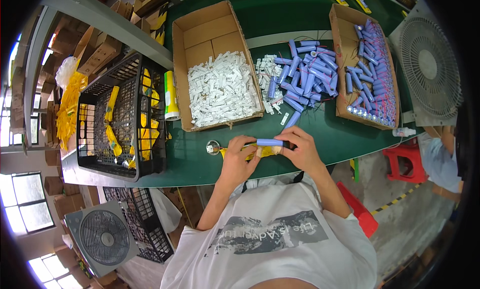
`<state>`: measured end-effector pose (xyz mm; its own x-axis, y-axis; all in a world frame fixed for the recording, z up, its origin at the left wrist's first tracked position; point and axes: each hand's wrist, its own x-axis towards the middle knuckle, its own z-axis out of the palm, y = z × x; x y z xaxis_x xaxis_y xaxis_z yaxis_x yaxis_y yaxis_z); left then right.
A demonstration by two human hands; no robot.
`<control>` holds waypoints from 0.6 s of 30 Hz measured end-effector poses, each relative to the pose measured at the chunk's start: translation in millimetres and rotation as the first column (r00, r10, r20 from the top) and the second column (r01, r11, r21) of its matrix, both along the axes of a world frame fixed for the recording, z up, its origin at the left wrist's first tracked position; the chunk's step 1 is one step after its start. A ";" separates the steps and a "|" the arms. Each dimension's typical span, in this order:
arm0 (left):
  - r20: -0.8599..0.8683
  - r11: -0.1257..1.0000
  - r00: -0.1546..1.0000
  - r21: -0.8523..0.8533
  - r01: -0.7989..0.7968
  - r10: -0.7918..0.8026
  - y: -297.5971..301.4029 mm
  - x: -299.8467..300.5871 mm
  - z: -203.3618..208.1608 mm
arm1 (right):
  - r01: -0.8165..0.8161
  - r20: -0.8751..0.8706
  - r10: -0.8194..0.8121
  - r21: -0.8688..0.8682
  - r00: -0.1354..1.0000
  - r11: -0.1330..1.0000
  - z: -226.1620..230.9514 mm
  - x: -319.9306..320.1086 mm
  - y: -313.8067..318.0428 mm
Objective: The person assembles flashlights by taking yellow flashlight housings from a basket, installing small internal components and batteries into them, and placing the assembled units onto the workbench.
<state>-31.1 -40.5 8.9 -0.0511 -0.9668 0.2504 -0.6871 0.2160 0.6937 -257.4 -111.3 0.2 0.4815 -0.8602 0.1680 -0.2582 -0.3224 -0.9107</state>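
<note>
Head view: both hands (270, 151) pinch a blue cell (270, 142), seemingly over yellow tape (267, 151), beside a cardboard box (200, 39).

Your green counter (300, 134) carries a black crate (122, 116), an open box of white pieces (215, 69), a loose heap of blue cells (305, 71) and a second cell-filled box (367, 66).
</note>
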 end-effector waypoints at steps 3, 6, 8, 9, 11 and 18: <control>-0.028 1.000 1.000 -0.011 -0.003 0.003 0.1 0.5 -0.9 | -0.041 -0.112 0.026 -0.134 0.993 0.990 -1.7 -6.7 -3.7; -0.020 1.000 1.000 -0.028 -0.001 0.001 -1.3 5.0 -2.3 | -0.082 -0.168 0.054 -0.162 0.984 0.983 2.6 0.4 -9.4; -0.025 0.999 1.000 -0.030 -0.011 0.011 -3.6 5.6 -3.5 | -0.077 -0.181 0.047 -0.163 0.982 0.984 5.4 5.0 -12.7; -0.023 1.000 1.000 -0.027 -0.014 0.014 -5.9 7.1 -3.8 | -0.036 -0.096 0.030 -0.056 0.995 0.998 6.4 7.7 -14.3; -0.057 0.997 0.997 -0.066 0.038 -0.042 -13.9 -4.2 0.4 | 0.004 0.019 -0.002 -0.081 1.000 0.997 12.7 -2.9 -11.1; 0.003 0.999 1.000 0.044 -0.007 0.007 -1.0 22.2 -11.5 | -0.115 -0.032 0.113 -0.471 0.993 0.875 -24.7 34.8 -7.9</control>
